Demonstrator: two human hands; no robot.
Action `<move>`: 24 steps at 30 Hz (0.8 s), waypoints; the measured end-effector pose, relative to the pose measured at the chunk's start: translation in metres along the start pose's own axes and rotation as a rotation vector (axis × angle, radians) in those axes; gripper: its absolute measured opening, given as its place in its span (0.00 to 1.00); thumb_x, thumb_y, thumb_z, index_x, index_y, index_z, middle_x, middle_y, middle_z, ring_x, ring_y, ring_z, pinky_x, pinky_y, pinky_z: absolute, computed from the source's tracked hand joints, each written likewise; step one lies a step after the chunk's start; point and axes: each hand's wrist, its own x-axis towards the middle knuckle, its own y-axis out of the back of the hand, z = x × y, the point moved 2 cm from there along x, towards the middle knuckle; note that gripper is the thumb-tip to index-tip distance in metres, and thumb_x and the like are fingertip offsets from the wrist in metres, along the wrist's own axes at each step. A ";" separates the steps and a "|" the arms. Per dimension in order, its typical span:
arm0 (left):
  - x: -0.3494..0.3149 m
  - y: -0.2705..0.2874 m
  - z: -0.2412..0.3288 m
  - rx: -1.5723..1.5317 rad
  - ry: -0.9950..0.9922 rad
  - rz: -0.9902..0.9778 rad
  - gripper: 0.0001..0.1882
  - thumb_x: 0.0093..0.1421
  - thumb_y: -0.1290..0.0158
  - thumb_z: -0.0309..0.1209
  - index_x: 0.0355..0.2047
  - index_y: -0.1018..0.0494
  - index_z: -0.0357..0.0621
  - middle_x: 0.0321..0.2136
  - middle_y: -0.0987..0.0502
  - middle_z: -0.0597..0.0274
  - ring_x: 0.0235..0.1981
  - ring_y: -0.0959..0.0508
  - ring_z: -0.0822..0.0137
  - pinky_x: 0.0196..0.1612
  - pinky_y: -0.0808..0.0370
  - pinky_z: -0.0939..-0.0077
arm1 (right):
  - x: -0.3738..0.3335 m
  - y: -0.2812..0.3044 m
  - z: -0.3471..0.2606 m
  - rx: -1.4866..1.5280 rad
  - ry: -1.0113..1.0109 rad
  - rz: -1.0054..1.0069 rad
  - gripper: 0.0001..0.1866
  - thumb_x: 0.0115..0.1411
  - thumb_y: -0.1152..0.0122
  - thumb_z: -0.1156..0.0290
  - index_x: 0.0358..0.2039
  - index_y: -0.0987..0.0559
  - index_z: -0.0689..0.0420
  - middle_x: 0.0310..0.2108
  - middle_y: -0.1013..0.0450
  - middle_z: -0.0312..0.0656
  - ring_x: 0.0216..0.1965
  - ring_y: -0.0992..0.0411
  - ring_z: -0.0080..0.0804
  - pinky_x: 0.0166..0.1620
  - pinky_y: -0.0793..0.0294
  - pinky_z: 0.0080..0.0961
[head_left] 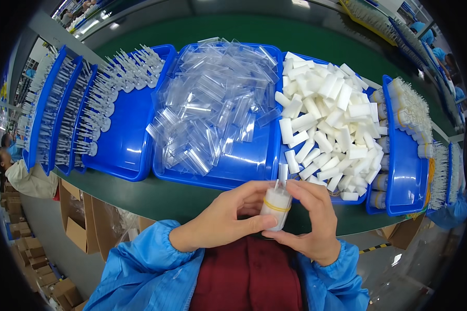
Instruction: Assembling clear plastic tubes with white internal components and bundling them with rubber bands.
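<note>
In front of my body, both hands are around a small clear cylinder with white material inside (278,197). It stands nearly upright, and a yellow rubber band (276,208) circles its middle. A thin pale stem (283,173) sticks out of its top. My left hand (220,215) grips it from the left, thumb across the front and fingers behind, partly hidden. My right hand (314,220) curves round its right side, fingertips near the top and thumb by the bottom. Beyond my hands lie a blue tray (244,168) of clear plastic sleeves (207,98) and a heap of white foam blocks (329,119).
A blue tray (124,129) at the left holds white stemmed pieces (101,103); more filled trays (52,114) lean beside it. On the right, a blue tray (407,176) carries banded bundles (410,109). The green table (192,194) curves past my hands. Cardboard boxes (80,223) stand below left.
</note>
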 end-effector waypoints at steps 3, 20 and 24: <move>-0.007 0.002 0.006 0.266 -0.359 0.089 0.48 0.54 0.29 0.27 0.70 0.45 0.38 0.61 0.31 0.48 0.60 0.27 0.57 0.62 0.27 0.59 | 0.000 0.010 0.002 0.053 -0.069 0.006 0.46 0.38 0.14 0.64 0.58 0.26 0.63 0.53 0.25 0.48 0.51 0.25 0.44 0.52 0.24 0.36; -0.006 -0.005 0.003 0.707 -0.621 0.122 0.41 0.45 0.27 0.27 0.61 0.30 0.39 0.54 0.26 0.50 0.55 0.25 0.52 0.58 0.26 0.63 | -0.021 0.005 0.019 0.217 -0.061 0.060 0.44 0.35 0.13 0.59 0.52 0.22 0.64 0.47 0.22 0.49 0.44 0.22 0.42 0.49 0.24 0.33; -0.003 -0.008 -0.001 0.492 -0.566 0.121 0.44 0.46 0.27 0.28 0.63 0.34 0.38 0.58 0.30 0.48 0.59 0.28 0.52 0.62 0.31 0.62 | -0.030 0.000 0.029 0.378 -0.157 0.086 0.47 0.36 0.13 0.57 0.56 0.24 0.63 0.52 0.25 0.49 0.51 0.25 0.42 0.55 0.28 0.36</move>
